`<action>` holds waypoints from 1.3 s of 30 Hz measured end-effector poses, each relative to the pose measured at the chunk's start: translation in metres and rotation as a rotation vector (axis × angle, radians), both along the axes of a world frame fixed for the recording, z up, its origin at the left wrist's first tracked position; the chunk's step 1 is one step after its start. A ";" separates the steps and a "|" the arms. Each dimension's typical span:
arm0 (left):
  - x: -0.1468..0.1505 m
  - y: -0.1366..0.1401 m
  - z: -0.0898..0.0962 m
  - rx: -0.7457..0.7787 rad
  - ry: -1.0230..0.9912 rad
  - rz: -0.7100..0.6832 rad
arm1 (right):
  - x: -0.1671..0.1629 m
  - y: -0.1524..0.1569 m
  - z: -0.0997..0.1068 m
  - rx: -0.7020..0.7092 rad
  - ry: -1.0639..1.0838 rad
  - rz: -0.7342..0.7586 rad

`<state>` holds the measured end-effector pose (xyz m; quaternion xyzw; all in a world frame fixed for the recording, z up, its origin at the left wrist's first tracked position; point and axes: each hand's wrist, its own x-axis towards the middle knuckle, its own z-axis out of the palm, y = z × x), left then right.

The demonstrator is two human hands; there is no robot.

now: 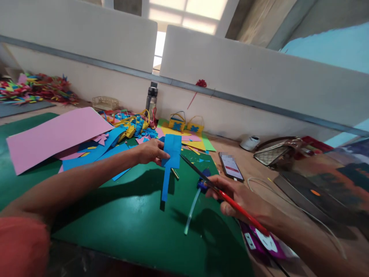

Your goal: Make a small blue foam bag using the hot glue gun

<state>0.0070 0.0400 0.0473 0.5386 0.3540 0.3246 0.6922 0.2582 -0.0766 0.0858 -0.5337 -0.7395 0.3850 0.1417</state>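
My left hand [152,151] pinches a piece of blue paper [173,151] in the air above the green mat [138,231]. A narrow blue strip hangs down from its lower edge. In my right hand [230,192] are red-handled scissors [242,211], their dark blades pointing toward the blue paper's right edge. The blade tips look close to the paper, but I cannot tell whether they touch. Behind the blades lies a dark blue tool, which looks like a glue gun [202,182], with a clear stick [191,213] reaching toward me. A small gold-coloured rod [175,174] lies behind the blue paper.
At left lie a large pink sheet [57,134] and blue paper strips [112,144]. Two small yellow paper bags [177,124] stand by the wall, near a bottle [151,98]. A phone [231,166], a handbag [278,152] and a dark case [311,196] lie at right.
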 end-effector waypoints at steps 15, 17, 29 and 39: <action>-0.005 -0.006 0.010 0.079 0.085 -0.077 | -0.020 0.004 0.013 0.122 -0.476 0.206; -0.005 -0.007 0.009 0.112 0.109 -0.083 | -0.021 0.005 0.012 0.129 -0.480 0.224; -0.001 -0.008 0.002 0.183 0.175 -0.138 | -0.029 0.012 0.006 0.098 -0.536 0.267; 0.001 -0.011 0.005 0.158 0.185 -0.142 | -0.036 0.013 0.007 0.040 -0.506 0.261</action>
